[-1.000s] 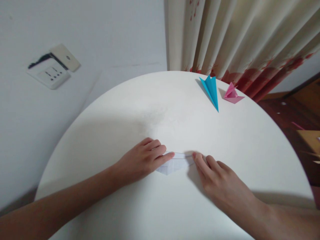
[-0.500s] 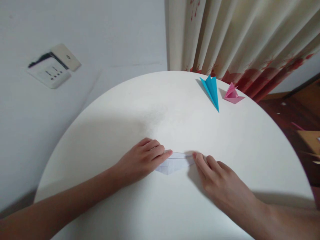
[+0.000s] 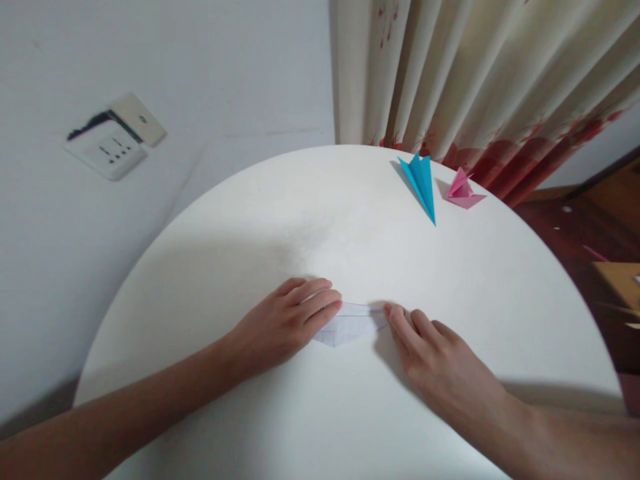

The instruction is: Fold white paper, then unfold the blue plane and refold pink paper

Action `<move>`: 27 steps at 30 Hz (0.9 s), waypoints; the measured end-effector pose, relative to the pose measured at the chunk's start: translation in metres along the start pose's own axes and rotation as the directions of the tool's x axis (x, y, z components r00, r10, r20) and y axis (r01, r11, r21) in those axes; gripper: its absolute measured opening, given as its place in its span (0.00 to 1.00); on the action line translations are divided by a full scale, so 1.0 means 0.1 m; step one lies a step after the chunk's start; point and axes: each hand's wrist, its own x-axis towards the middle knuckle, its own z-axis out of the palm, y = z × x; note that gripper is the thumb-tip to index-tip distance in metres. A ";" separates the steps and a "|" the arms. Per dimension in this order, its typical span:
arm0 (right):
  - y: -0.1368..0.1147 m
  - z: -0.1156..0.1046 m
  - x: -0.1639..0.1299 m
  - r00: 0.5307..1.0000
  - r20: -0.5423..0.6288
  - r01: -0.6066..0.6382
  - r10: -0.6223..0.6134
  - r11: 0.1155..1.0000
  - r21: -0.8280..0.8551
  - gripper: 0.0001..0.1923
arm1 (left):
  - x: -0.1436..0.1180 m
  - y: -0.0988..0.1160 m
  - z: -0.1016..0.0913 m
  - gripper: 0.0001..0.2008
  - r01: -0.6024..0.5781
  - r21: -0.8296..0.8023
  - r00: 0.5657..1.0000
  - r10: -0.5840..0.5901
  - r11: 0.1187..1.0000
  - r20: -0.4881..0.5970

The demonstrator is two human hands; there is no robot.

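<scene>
A folded sheet of white paper point(image 3: 350, 327) lies on the round table between my hands, its lower edge coming to a blunt point. My left hand point(image 3: 287, 317) rests over the paper's left end, fingers close together and fingertips along its upper edge; that end is hidden beneath them. At the right end, my right hand point(image 3: 430, 350) pinches the paper's corner between thumb and forefinger, with the other fingers curled in.
Toward the far right of the white table point(image 3: 225, 240) lie a blue folded paper plane point(image 3: 421, 185) and a pink folded paper shape point(image 3: 463, 190). A wall with a socket point(image 3: 111, 150) borders the left, and a patterned curtain point(image 3: 450, 80) hangs behind.
The fingers of my left hand have straightened a little and reach further over the paper's upper edge. My right hand keeps its pinch. The view has shifted slightly.
</scene>
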 end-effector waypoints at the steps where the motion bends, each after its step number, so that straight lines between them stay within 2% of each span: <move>1: 0.00 0.00 0.00 1.000 -0.001 0.000 0.000 1.000 0.002 0.15 | 0.04 0.05 -0.02 0.16 0.024 -0.015 0.999 -0.024 1.000 0.025; 4: 0.01 0.03 -0.01 1.000 -0.024 0.000 0.000 1.000 0.011 0.15 | 0.20 0.26 -0.03 0.22 0.129 -0.041 0.988 -0.125 0.991 0.085; 7: 0.01 0.04 0.00 0.999 -0.048 -0.007 0.007 1.000 0.003 0.19 | 0.35 0.49 0.03 0.30 0.148 -0.038 0.984 -0.143 0.988 0.111; 10: 0.00 0.03 0.01 0.999 -0.036 -0.023 0.022 1.000 -0.010 0.24 | 0.38 0.61 0.12 0.35 0.182 -0.013 0.975 -0.179 0.983 0.131; 14: -0.01 0.01 0.01 1.000 -0.020 -0.019 0.019 1.000 0.004 0.22 | 0.29 0.63 0.17 0.35 0.216 0.011 0.967 -0.216 0.976 0.135; 21: 0.00 0.02 0.00 1.000 -0.018 -0.019 0.019 1.000 0.019 0.15 | 0.16 0.63 0.15 0.37 0.263 0.033 0.956 -0.265 0.964 0.130; 27: -0.01 0.00 0.00 0.999 -0.029 -0.030 0.030 1.000 0.002 0.15 | 0.02 0.63 0.10 0.36 0.317 0.044 0.938 -0.320 0.947 0.134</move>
